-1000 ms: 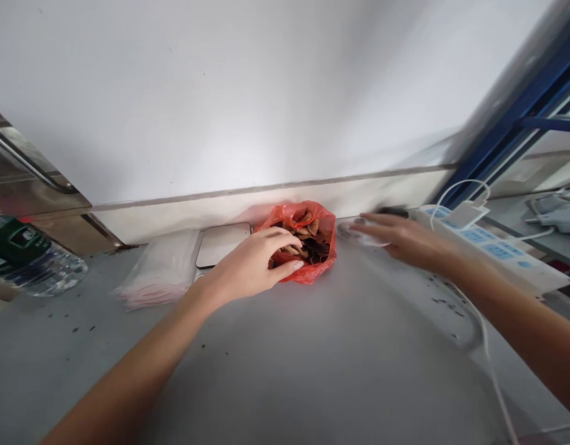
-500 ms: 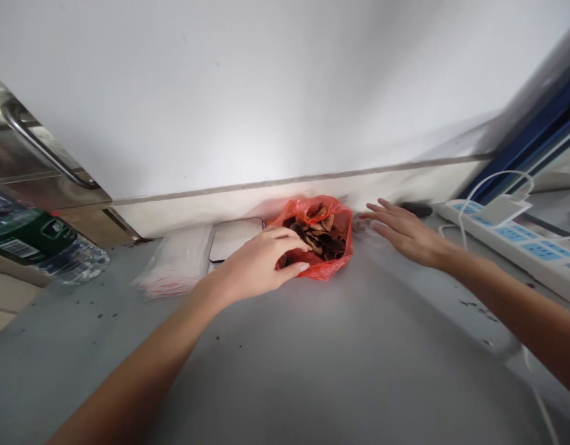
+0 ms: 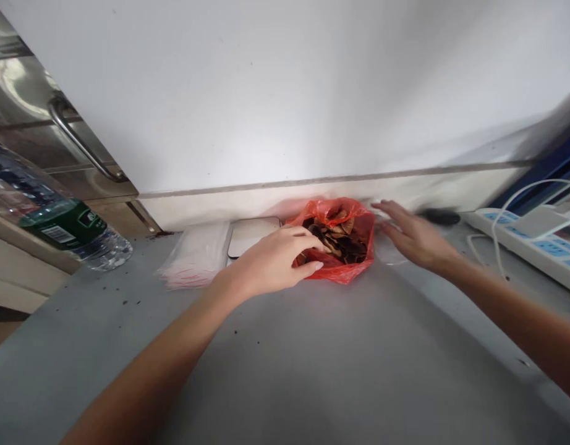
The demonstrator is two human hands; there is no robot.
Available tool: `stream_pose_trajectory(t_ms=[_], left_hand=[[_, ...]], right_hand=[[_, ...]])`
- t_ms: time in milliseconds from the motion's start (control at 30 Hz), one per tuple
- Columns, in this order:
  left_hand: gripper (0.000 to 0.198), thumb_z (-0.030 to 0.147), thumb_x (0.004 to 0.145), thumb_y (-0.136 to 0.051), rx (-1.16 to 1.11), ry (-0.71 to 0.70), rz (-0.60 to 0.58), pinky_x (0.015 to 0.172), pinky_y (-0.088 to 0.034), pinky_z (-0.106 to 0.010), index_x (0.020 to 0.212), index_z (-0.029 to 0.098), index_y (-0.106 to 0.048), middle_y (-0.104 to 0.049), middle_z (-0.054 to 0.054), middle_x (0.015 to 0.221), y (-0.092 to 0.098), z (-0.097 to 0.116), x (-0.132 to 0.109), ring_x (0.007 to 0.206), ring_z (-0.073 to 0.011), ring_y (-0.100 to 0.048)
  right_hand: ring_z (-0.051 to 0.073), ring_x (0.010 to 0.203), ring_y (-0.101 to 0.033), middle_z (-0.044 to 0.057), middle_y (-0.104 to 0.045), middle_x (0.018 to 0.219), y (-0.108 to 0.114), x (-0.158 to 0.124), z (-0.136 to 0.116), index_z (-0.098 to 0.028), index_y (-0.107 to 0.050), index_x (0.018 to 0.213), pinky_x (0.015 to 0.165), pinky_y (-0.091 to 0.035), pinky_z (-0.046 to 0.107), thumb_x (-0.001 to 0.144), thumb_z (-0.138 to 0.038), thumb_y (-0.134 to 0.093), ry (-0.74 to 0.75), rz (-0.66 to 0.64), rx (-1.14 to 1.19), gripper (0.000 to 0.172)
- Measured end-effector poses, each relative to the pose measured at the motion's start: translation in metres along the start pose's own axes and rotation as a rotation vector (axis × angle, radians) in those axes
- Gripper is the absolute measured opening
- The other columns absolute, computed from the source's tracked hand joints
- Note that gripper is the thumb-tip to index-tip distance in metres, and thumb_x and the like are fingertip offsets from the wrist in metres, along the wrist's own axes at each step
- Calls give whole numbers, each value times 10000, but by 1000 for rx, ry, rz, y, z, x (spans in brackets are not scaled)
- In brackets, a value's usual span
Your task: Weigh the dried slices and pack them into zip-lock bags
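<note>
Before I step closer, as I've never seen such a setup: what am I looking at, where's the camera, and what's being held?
There is no machine here: a person works bare-handed. All the pictures come from one head-worn camera, looking forward and down. On the grey table, left to right, are a bottle, clear bags, a white slab, an open red bag of brown pieces, and a power strip. The left hand is at the red bag, fingers over its mouth; the right hand is beside it, near some clear plastic. Whether either grips anything, I can't tell.
</note>
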State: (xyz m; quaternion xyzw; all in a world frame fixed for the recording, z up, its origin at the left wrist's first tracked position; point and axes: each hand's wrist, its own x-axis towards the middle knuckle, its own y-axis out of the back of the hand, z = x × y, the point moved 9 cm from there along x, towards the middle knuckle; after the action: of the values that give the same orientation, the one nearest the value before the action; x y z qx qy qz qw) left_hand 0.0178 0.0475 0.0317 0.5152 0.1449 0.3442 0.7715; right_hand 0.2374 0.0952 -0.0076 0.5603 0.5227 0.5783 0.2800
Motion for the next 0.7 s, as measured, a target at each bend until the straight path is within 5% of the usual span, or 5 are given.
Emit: stream_pose_trajectory(t_ms=[100, 200, 333, 467, 700], left_hand=[[191, 215, 987, -626, 1, 16, 10, 830, -512, -308, 1133, 198, -748, -733, -63, 1106, 4, -4, -1, 963, -208, -673], [139, 239, 984, -599, -30, 90, -10, 635, -432, -282, 941, 189, -722, -710, -18, 892, 7, -11, -4, 686, -150, -603], [244, 270, 967, -569, -49, 162, 6, 550, -332, -277, 734, 200, -590, -593, 28, 689, 18, -18, -10, 581, -127, -478], [269, 309, 965, -559, -26, 223, 17, 542, -298, -273, 717, 206, -541, -518, 49, 638, 31, -26, -18, 557, -116, -418], [274, 320, 951, -556, 5, 326, 8, 534, -284, -270, 703, 206, -545, -519, 43, 642, 46, -40, -28, 568, -121, -414]], right_hand=[[321, 1024, -738, 145, -772, 1171, 50, 0, -28, -219, -710, 1158, 807, -605, 440, 962, -317, -408, -112, 265, 107, 373], [267, 849, -723, 82, -775, 937, 37, 11, -83, -242, -721, 1008, 747, -555, 377, 950, -336, -491, 33, -49, 100, 255], [291, 1009, -687, 87, -752, 1134, -1, 14, -122, -245, -708, 1056, 784, -515, 363, 911, -378, -627, 116, -430, 11, 213], [348, 1116, -646, 129, -689, 1273, -13, 23, -119, -242, -703, 1154, 793, -484, 374, 889, -334, -659, 10, -450, -149, 284], [227, 799, -638, 39, -691, 788, -3, 36, -136, -219, -657, 808, 610, -362, 317, 860, -241, -607, 10, -415, 2, 76]])
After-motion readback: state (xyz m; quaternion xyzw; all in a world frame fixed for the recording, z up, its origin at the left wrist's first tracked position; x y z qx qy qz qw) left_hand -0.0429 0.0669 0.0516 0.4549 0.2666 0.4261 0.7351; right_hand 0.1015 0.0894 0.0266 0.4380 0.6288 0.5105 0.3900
